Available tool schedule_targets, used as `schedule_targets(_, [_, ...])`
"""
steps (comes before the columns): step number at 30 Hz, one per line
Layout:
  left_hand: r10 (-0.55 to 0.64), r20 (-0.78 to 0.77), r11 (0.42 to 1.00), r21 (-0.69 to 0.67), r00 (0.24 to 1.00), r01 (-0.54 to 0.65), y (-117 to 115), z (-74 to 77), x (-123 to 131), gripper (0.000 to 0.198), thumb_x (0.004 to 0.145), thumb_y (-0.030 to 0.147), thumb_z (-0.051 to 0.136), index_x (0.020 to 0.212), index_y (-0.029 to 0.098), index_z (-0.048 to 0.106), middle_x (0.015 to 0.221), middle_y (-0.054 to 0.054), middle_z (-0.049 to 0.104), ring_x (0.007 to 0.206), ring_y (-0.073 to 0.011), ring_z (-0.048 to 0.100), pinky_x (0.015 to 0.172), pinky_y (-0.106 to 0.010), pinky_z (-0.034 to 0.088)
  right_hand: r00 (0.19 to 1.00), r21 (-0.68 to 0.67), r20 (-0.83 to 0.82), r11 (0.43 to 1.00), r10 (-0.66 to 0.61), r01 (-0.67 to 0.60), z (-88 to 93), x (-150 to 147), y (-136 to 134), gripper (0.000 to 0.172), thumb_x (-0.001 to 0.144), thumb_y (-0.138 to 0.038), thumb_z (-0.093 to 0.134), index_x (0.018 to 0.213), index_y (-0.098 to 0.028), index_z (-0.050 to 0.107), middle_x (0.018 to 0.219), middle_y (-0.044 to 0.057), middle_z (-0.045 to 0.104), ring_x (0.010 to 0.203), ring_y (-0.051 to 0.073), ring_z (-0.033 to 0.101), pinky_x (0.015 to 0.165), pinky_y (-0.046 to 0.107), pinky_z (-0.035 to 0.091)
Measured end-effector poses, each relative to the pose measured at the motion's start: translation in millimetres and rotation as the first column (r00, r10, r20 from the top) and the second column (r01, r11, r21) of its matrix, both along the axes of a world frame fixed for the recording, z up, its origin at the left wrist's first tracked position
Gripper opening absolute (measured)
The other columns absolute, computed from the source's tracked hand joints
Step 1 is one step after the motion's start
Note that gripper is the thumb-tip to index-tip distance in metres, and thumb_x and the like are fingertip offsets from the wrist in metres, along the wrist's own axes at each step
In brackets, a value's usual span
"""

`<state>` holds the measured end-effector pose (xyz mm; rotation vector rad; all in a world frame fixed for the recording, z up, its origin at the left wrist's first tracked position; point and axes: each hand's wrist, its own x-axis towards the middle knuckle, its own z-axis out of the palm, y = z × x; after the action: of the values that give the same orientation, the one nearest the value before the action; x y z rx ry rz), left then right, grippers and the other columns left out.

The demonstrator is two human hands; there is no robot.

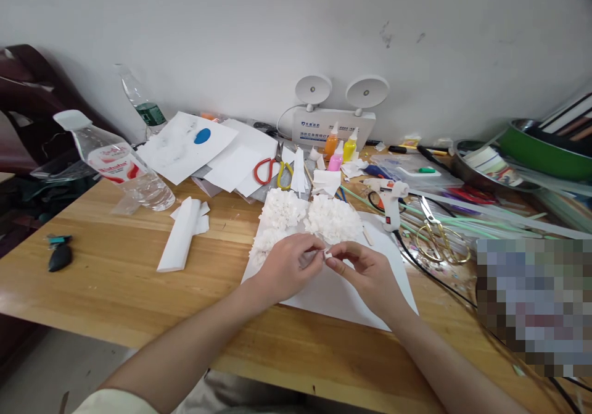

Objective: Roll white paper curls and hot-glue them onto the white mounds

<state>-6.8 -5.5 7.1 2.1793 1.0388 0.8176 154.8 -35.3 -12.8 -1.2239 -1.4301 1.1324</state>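
Pinched between the fingertips of both hands is a small white paper piece (328, 255). My left hand (292, 264) comes in from the left with thumb and finger closed on one side of it. Opposite, my right hand (365, 272) grips the other side with thumb and forefinger. Below the hands lies a white paper sheet (324, 303). On its far part sit clusters of crumpled white paper (333, 218), with another bunch (282, 209) beside them to the left. Part of the near left cluster is hidden by my left hand.
A glue gun (389, 201) and gold-handled scissors (437, 232) lie right of the sheet. Beyond it are red-and-yellow-handled scissors (277, 170) and small paint bottles (337, 153). Folded paper (178, 241) and a water bottle (120, 164) are at left. A black cable (435, 275) crosses the table.
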Motion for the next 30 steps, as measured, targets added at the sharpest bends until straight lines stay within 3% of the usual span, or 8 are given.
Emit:
schedule_targets(19, [-0.042,-0.025,0.996,0.071,0.999,0.043,-1.1,0.7,-0.6,0.016,0.076,0.014,0.045,0.085,0.018,0.058,0.08,-0.003,0.065,0.072,-0.0136,0.058,0.068,-0.024,0.045,0.994,0.016,0.092,0.998,-0.063,0.062,1.5,-0.2,0.1,0.019,0.074,-0.034,0.061,0.086,-0.02,0.06,0.082,0.004,0.064,0.073,0.016,0.057,0.072,0.031,0.048])
schedule_targets(24, [-0.003,-0.046,1.0,0.008,0.999,0.003,-1.7,2.7,-0.6,0.022,0.076,0.018,0.048,0.097,0.019,0.054,0.084,-0.002,0.064,0.076,-0.0143,0.058,0.072,-0.025,0.044,0.997,-0.019,0.071,0.999,-0.035,0.036,0.1,3.0,1.7,0.024,0.075,-0.034,0.059,0.095,-0.021,0.06,0.091,0.005,0.064,0.08,0.017,0.059,0.075,0.032,0.048])
schedule_targets(30, [-0.015,-0.039,0.994,-0.109,0.999,0.011,-0.4,7.0,-1.5,0.009,0.078,0.023,0.048,0.083,0.019,0.054,0.081,-0.001,0.063,0.074,-0.0143,0.057,0.067,-0.025,0.044,0.996,-0.037,0.087,0.999,-0.028,0.032,0.2,4.6,2.5,0.024,0.076,-0.035,0.058,0.096,-0.022,0.061,0.096,0.006,0.065,0.086,0.018,0.059,0.077,0.034,0.049])
